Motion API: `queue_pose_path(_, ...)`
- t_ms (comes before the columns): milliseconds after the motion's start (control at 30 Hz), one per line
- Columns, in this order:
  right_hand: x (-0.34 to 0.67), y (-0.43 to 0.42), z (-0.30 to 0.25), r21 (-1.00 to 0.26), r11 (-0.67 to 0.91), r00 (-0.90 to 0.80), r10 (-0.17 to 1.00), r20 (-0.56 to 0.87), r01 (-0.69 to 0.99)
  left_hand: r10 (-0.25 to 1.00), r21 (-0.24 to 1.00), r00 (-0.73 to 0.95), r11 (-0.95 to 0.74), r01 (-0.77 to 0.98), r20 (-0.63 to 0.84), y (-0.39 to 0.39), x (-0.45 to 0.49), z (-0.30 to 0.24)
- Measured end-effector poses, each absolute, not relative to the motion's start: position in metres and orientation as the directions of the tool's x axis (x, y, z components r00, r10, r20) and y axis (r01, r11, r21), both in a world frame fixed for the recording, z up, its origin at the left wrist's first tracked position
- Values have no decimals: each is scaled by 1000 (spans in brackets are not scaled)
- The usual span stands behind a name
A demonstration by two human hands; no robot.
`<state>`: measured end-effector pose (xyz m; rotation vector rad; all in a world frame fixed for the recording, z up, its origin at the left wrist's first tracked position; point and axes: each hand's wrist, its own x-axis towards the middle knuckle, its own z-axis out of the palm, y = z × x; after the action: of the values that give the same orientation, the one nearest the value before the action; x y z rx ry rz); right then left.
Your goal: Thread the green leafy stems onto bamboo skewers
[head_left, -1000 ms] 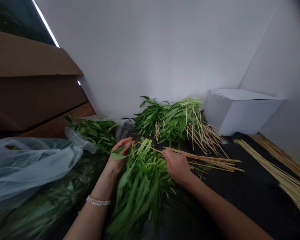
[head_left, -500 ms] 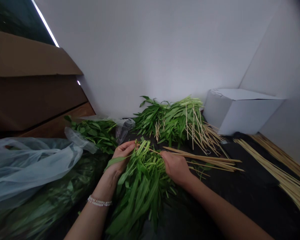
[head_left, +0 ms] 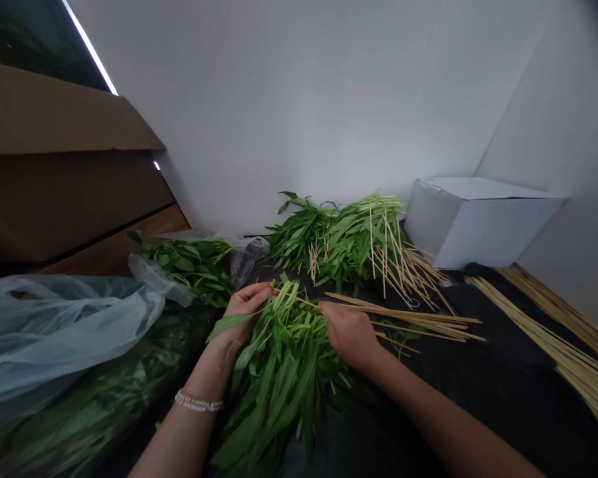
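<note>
right hand [head_left: 349,332] is gripping a skewer [head_left: 305,302] running in among leafy greens [head_left: 279,372], left hand [head_left: 245,311] pinching a stem [head_left: 273,287] at its tip, greens well in front of the desk's [head_left: 478,382] back edge, plain white box [head_left: 503,229] near its right corner

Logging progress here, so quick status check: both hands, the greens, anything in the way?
Right hand gripping a skewer; left hand pinched at its other end. Leafy greens between forearms, stems at the skewer. Loose skewers beside right hand.

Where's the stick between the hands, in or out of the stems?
In, apparently: the stick shows on both sides of the stems.
</note>
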<state>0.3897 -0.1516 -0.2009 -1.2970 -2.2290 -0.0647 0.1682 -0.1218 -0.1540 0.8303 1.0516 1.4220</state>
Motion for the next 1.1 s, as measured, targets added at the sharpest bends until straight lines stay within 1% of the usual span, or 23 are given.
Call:
queue_pose_path(167, 389, -153, -200, -218, 518, -379, 800, 464, 827, 989, 940, -126, 24, -341, -71, -120, 167, -157)
queue_pose_path(333, 388, -153, -200, -190, 497, -372, 809, 455, 847, 988, 962, -146, 16, -272, -58, -120, 166, -161)
queue_pose_path(533, 388, -153, -201, -193, 506, -382, 807, 451, 841, 985, 991, -172, -53, -124, 31, -120, 166, -160)
queue_pose_path(600, 388, -153, -201, -196, 507, -380, 805, 456, 839, 986, 991, -164, -60, -117, 40, -120, 166, -159)
queue_pose_path(733, 388, -152, -203, -201, 517, -377, 793, 479, 832, 992, 989, -123, -11, -146, -7, -122, 165, -159)
queue_pose_path(900, 387, -153, -202, -205, 513, -375, 798, 472, 834, 992, 981, -106, 54, -185, -75, -123, 164, -161)
queue_pose_path(1100, 386, -154, -201, -177, 499, -387, 813, 435, 848, 989, 983, -97, 94, -159, -111, -123, 164, -160)
